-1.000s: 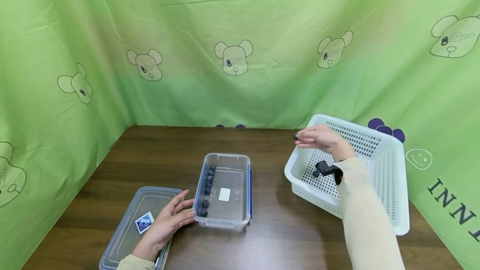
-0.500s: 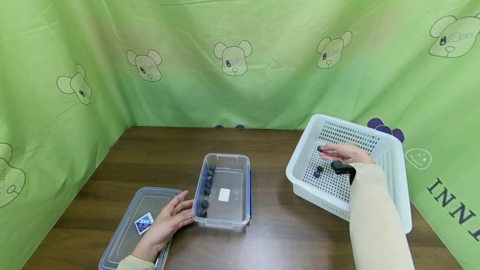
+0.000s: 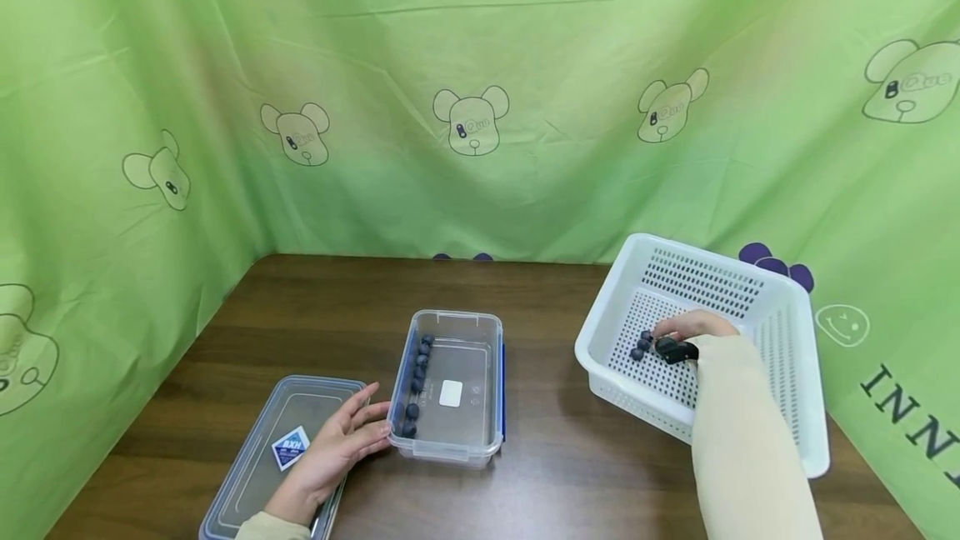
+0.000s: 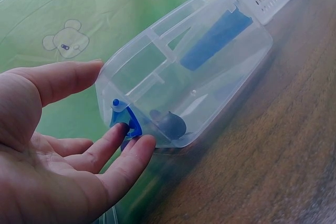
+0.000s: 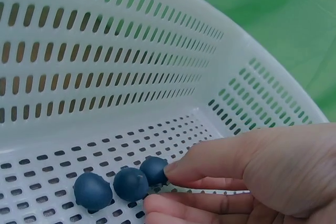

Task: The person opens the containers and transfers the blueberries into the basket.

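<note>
Steadying the box [image 3: 471, 361], it seems, the left hand [image 3: 337, 444] rests spread fingers against it. Right of the box, inside the basket [image 3: 783, 357], the right hand [image 3: 696, 324] thumbs a berry [image 5: 154, 168]; whether it's pinched, I can't tell.

Left hand [image 3: 337, 444]: fingers spread | Right hand [image 5: 278, 171]: thumb extended, grip unclear

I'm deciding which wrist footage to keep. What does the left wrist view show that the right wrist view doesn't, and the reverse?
Only left wrist: the left hand, fingers at one end of the clear container, and a dark berry inside it.
Only right wrist: the right hand, thumb at the end of a row of three berries.
Both: the white basket, just partly visible in the left wrist view, and the green curtain.
</note>
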